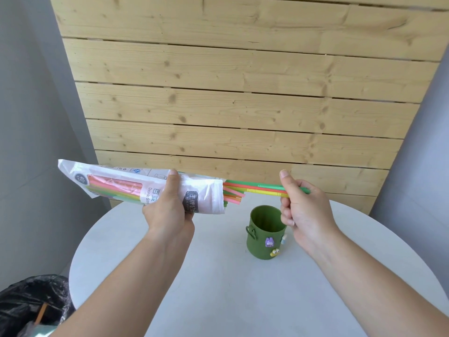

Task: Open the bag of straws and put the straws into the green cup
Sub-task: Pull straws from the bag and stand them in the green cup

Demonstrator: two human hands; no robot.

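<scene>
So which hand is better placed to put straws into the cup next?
Right. The right hand pinches straws sticking partly out of the bag, close to the cup; the left hand grips the bag.

Two bare hands, left hand [167,210] and right hand [303,210]. Left forearm [126,276] and right forearm [369,276] are bare too, uncovered down to the frame's bottom edge. Wrists are bare. Nails are short and plain, with a thumbnail showing on each hand.
</scene>
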